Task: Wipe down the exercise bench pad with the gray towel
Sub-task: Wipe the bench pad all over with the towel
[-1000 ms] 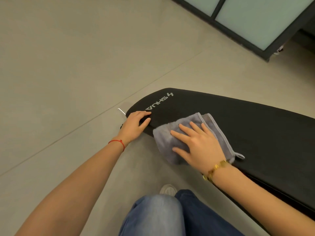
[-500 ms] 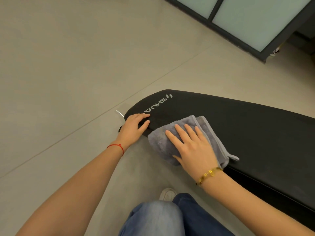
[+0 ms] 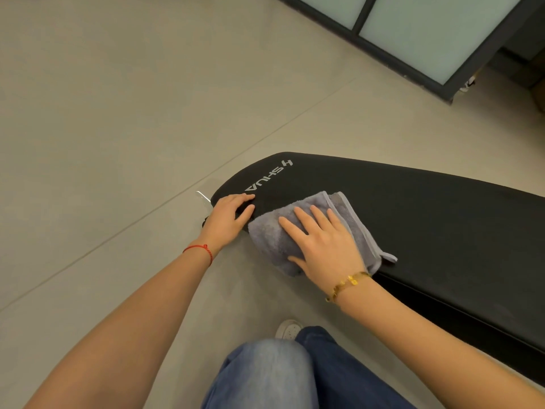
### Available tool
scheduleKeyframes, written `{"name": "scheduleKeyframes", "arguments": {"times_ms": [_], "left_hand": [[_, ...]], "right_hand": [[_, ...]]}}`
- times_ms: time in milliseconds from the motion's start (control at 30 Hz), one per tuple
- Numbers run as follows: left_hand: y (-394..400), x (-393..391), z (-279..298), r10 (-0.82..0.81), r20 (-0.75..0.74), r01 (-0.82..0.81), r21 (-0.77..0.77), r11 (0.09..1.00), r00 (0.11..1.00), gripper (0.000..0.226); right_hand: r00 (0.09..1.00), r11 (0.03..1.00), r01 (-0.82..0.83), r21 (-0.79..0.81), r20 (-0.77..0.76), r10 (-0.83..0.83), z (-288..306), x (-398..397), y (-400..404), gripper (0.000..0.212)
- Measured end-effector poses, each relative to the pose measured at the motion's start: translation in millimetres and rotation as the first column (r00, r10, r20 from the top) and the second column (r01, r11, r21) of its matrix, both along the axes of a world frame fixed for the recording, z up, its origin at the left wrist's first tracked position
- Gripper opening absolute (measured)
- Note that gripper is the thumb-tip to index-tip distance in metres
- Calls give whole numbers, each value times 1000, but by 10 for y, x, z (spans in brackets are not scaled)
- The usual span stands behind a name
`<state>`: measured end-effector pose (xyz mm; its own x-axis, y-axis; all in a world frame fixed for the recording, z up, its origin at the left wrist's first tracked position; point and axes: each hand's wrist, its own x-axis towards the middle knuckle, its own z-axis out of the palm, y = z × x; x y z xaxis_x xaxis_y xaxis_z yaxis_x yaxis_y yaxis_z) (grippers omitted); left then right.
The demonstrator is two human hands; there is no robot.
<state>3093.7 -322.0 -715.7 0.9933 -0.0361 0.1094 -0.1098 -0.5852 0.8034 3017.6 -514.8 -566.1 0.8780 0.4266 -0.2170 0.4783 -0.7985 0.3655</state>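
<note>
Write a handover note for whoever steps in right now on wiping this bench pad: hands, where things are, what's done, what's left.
Left hand: open, fingers resting on the logo end of the bench pad.
Right hand: flat, pressing the folded gray towel onto the pad beside the left hand, at the near edge.
Done: towel in place on the pad; wiped areas cannot be told.
Left: probably the long stretch to the right.

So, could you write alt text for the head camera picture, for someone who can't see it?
A person's right hand presses a folded gray towel flat on a black exercise bench pad, while the left hand rests on the pad's end.
</note>
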Motion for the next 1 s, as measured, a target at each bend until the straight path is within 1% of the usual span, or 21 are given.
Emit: {"name": "scheduleKeyframes", "arguments": {"times_ms": [67,167,233,333,467,567,667,733,833,900,1000], "left_hand": [[-18,-17,19,16,2,-16,-12,1000,1000,37],[-70,-53,56,43,-14,-43,-16,999,999,38],[-106,-83,84,48,-34,-49,-15,999,998,40],[-153,-120,129,55,-67,-57,-20,998,996,43],[-138,-110,115,54,-75,-56,-16,998,996,43],[-85,-96,100,37,-100,-38,-4,999,994,43],[-63,-93,105,28,-85,-26,22,999,996,43],[-90,-87,134,37,-94,-34,35,999,995,44],[-188,-134,237,61,-115,-55,59,997,991,49],[-307,-223,349,53,-86,-46,82,996,995,51],[-617,-405,601,-22,7,22,37,999,1000,48]], "right_hand": [[999,1000,8,-8,31,-8,155,-268,-249,75],[987,996,34,88,150,-47,417,-641,-712,76],[979,994,52,94,189,-69,490,-736,-839,78],[986,994,86,73,137,-96,377,-609,-684,78],[998,999,23,21,56,-24,82,-169,-147,78],[999,999,13,41,-30,-12,-56,107,140,75],[1000,998,0,61,-16,1,-14,55,44,71],[1000,999,-18,44,26,17,83,-163,-144,75],[988,997,-12,72,151,1,285,-572,-570,75],[970,998,-24,63,243,8,461,-855,-921,75],[941,998,0,56,338,-19,689,-1198,-1304,74]]}}
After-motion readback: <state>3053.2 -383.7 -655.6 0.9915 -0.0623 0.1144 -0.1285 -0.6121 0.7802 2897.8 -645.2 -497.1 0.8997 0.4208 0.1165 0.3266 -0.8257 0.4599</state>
